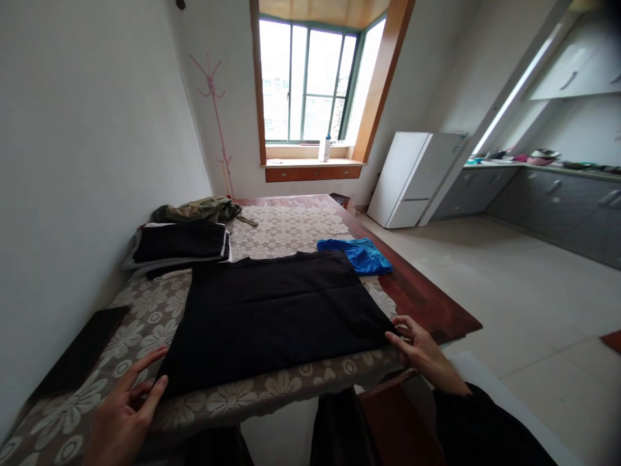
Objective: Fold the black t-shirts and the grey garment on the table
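Pinching near-left corner of black garment [281,314] with left hand [128,404], near-right corner with right hand [423,351]. Holding garment flat on floral tablecloth [291,226], beside folded clothes [182,241] at far left and blue cloth [363,257] at far right.

Both hands [121,414] [425,355] hold the near corners of a black garment [281,317] spread on a floral tablecloth [233,396].
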Motion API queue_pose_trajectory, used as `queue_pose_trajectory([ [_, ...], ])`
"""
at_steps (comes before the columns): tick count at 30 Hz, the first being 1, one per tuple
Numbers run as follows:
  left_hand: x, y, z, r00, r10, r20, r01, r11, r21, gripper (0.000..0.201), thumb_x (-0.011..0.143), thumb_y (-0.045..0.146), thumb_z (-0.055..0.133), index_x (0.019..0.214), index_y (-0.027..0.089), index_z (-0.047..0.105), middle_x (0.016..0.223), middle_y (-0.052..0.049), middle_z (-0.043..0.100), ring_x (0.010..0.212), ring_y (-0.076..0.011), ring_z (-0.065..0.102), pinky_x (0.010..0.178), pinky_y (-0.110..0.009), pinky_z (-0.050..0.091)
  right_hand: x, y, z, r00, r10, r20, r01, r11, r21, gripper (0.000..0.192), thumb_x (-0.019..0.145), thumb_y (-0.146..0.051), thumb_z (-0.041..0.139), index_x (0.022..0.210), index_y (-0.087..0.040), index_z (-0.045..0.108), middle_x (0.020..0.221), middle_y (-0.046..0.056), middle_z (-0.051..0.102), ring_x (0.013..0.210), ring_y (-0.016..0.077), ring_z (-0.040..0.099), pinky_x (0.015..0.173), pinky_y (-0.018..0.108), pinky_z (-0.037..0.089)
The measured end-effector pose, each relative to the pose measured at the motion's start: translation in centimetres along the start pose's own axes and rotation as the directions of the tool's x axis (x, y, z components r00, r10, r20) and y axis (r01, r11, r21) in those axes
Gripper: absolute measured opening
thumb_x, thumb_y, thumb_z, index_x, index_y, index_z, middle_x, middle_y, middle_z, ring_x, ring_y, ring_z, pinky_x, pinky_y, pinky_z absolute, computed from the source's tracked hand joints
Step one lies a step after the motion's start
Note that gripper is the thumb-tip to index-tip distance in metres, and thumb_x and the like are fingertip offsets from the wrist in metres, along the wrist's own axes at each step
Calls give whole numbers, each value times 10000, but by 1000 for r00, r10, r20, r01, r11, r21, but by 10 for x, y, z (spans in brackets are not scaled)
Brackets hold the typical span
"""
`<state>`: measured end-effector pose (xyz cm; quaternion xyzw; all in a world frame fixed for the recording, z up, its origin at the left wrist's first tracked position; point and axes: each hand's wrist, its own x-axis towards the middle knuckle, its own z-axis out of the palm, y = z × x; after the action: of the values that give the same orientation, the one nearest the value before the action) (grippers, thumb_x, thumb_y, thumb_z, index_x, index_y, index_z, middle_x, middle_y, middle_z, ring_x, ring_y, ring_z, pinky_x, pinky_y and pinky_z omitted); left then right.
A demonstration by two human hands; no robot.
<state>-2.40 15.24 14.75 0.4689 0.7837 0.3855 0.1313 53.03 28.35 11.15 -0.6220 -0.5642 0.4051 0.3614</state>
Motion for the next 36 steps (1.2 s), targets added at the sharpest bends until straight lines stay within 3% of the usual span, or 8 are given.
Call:
queue_pose_trajectory([
  [3, 1, 2, -2, 990, -123, 75, 134, 977, -165, 534, 714, 567, 672, 1199, 342, 655, 1478, -16, 603, 876, -253, 763, 485, -261, 579, -1, -2, 4, 999, 28, -20, -26, 995, 97, 546, 813, -639, 699, 1159, -283, 472, 797, -23, 622, 498, 178, 603, 360, 271, 441],
  [8, -3, -6, -8, 979, -181, 88, 200, 934, -296, 446, 636, 574, 755, 972, 292, 672, 1425, -26, 642, 820, -248, 747, 401, -244, 525, -6, 4, 1, 987, -38, -156, 63, 986, 156, 449, 794, -615, 742, 993, -247, 578, 923, 49, 672, 804, 259, 694, 597, 341, 610],
  [15, -32, -28, -10, 1000, 18, 14, -16, 996, -93, 356, 804, 637, 617, 963, 338, 728, 1095, -4, 787, 1050, -295, 737, 815, -354, 642, -37, 21, -6, 958, -189, -216, 161, 977, -142, 374, 887, -583, 635, 1075, -268, 708, 1101, 66, 742, 1066, 315, 678, 850, 379, 576],
  [20, -42, -39, -9, 943, 316, 108, -326, 941, 91, 345, 817, 565, 663, 1094, 377, 745, 1231, -8, 756, 1170, -309, 687, 1056, -434, 553, -47, 32, -1, 883, -465, -66, 384, 796, -468, 331, 916, -475, 607, 1206, -333, 680, 1180, 75, 702, 1156, 337, 635, 1031, 520, 490],
  [23, -44, -50, -11, 878, 453, 153, -474, 866, 158, 349, 815, 499, 700, 1153, 423, 741, 1242, 15, 753, 1144, -302, 696, 1069, -442, 541, -44, 44, -3, 848, -530, -23, 424, 703, -571, 377, 914, -440, 606, 1278, -359, 659, 1276, 93, 657, 1241, 362, 592, 1072, 577, 450],
  [27, -45, -63, -13, 871, 486, 74, -491, 849, 194, 310, 877, 474, 637, 1168, 441, 739, 1164, 18, 777, 1101, -297, 705, 1050, -448, 545, -37, 51, -9, 808, -589, -23, 479, 678, -557, 287, 963, -384, 538, 1199, -364, 700, 1508, 48, 524, 1409, 347, 474, 1158, 595, 390],
  [31, -41, -70, -17, 869, 489, 77, -494, 850, 181, 259, 873, 540, 643, 1033, 398, 788, 1102, -11, 788, 1056, -295, 712, 1008, -428, 573, -30, 49, -18, 796, -604, 28, 540, 690, -481, 224, 989, -368, 535, 1077, -338, 738, 1500, 28, 561, 1416, 318, 486, 1171, 587, 405],
  [36, -26, -71, -25, 790, 605, 105, -613, 773, 162, 239, 891, 544, 650, 1009, 381, 778, 1036, 10, 792, 959, -236, 746, 906, -340, 624, -22, 52, -22, 777, -625, 76, 600, 699, -391, 200, 1001, -363, 555, 1079, -304, 729, 1400, 51, 658, 1376, 298, 545, 1147, 559, 458],
])
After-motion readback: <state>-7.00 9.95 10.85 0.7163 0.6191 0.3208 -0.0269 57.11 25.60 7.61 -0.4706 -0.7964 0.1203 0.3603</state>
